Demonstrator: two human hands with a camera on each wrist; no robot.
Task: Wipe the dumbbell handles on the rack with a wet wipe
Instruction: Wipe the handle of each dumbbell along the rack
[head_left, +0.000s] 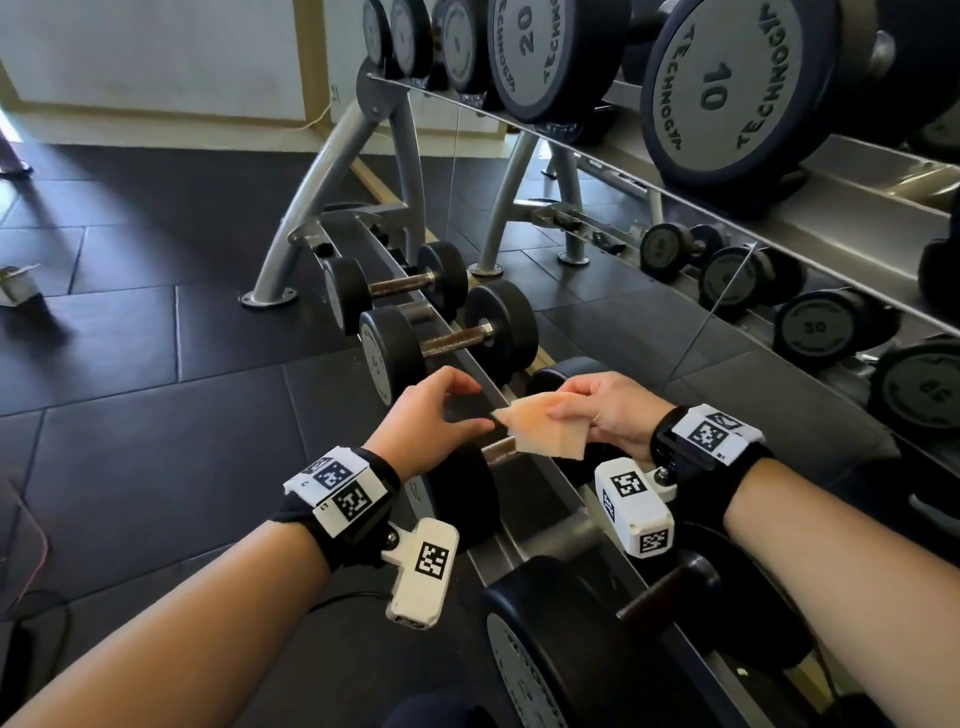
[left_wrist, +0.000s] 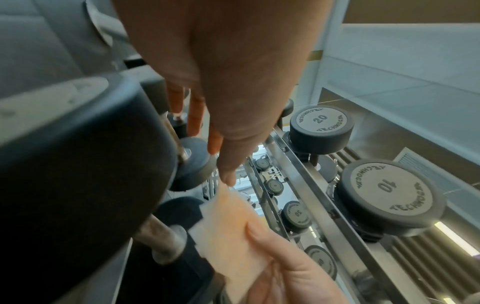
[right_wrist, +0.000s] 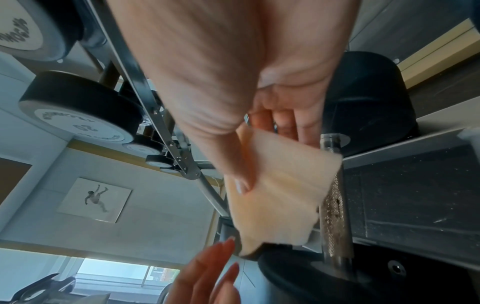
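A folded, pale orange wet wipe (head_left: 540, 434) (left_wrist: 228, 232) (right_wrist: 280, 195) hangs just above the rusty knurled handle (head_left: 498, 448) (left_wrist: 161, 236) (right_wrist: 335, 205) of a black dumbbell on the low rack rail (head_left: 587, 530). My right hand (head_left: 561, 402) (right_wrist: 262, 156) pinches the wipe's right side between thumb and fingers. My left hand (head_left: 480, 405) (left_wrist: 222, 164) is at the wipe's left corner with relaxed fingers (right_wrist: 215, 265), the thumb tip at the wipe's edge. It holds nothing.
Two more dumbbells with rusty handles (head_left: 452, 340) (head_left: 402, 283) lie farther along the low rail, and one (head_left: 660, 597) lies nearer me. The upper shelf carries big dumbbells marked 10 (head_left: 727, 88) and 20 (head_left: 535, 47). A mirror runs behind the rack. Dark rubber floor (head_left: 156, 338) spreads to the left.
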